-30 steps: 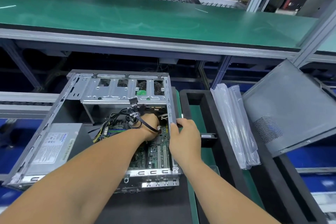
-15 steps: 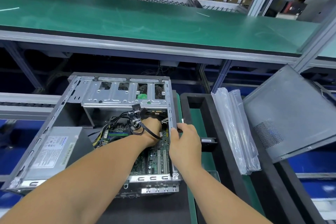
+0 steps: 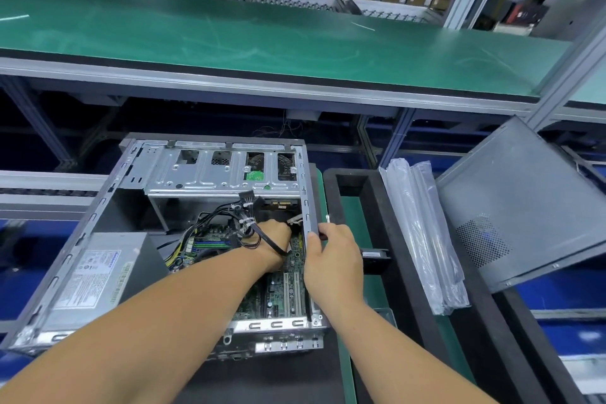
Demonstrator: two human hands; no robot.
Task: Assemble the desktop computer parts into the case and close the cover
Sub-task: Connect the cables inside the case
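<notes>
The open sheet-metal case lies on its side on the black mat. The left hand reaches among bundled black cables; its finger state cannot be told. The right hand grips the case's thin right rim, apparently pinching a dark-handled tool. The perforated grey cover leans tilted at right.
</notes>
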